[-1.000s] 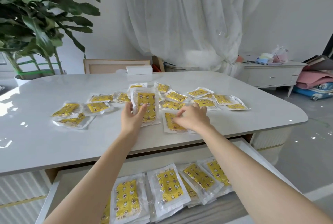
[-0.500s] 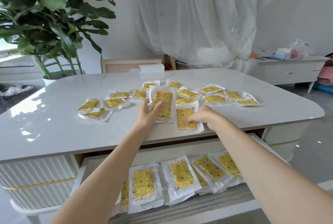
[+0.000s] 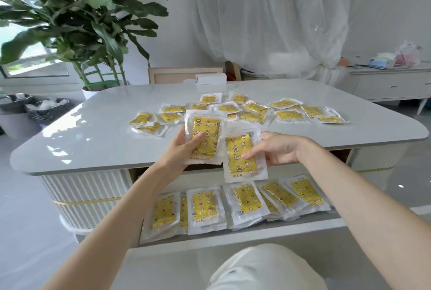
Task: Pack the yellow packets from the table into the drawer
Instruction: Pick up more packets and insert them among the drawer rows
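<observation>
Head view gives me the tabletop (image 3: 93, 140) across mid-frame with loose packets (image 3: 289, 115) scattered centre-right, the part-filled drawer (image 3: 233, 235) at lower centre, and at centre my left hand (image 3: 178, 150) and right hand (image 3: 278, 150), fingers pinching the left packet (image 3: 206, 133) and right packet (image 3: 242, 164), so I judge the carry underway, needing lowering and release.

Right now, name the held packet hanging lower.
The right packet, in the right hand: its bottom reaches below the table edge; the left packet, in the left hand, sits higher.

A home: dining table (image 3: 349, 112), curtains (image 3: 268, 14), potted plant (image 3: 77, 17).
</observation>
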The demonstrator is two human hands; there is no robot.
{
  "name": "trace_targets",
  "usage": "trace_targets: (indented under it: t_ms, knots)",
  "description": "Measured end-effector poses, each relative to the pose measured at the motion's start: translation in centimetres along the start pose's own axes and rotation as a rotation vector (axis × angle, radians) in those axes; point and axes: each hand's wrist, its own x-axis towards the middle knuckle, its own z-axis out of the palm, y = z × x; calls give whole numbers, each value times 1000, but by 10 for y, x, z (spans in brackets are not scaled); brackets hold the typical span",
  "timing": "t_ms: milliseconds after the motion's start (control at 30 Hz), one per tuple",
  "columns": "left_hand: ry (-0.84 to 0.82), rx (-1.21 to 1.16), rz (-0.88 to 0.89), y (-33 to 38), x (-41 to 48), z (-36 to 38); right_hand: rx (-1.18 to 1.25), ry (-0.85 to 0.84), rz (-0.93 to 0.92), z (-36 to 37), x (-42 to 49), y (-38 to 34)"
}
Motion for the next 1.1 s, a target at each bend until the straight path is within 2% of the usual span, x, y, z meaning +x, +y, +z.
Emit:
trace_targets:
  t_ms: [133, 300, 467, 567, 667, 767, 900, 1000, 1100]
  knots:
    - [-143, 115, -71, 7, -34, -14, -166, -167, 131, 19, -6, 4]
    - [-259, 371, -216, -5, -62, -43, -309, -274, 276, 41, 1, 22]
    - [-357, 528, -450, -22, -72, -60, -332, -235, 330, 55, 15, 37]
    - [-295, 647, -588, -33, -69, -66, -306, -176, 309, 66, 26, 40]
    - [-161, 730, -691, -47, -58, -68, -254, -138, 322, 76, 40, 43]
    - [-60, 836, -735, -53, -48, -64, -230, -94, 330, 85, 52, 44]
    - [10, 1102, -703, -62, -42, -58, -266, -11, 303, 90, 64, 43]
    - [68, 1216, -745, -68, -43, -59, -245, -37, 333, 96, 65, 41]
    - [-18, 1610, -600, -76, -48, -56, -148, -16, 353, 99, 70, 44]
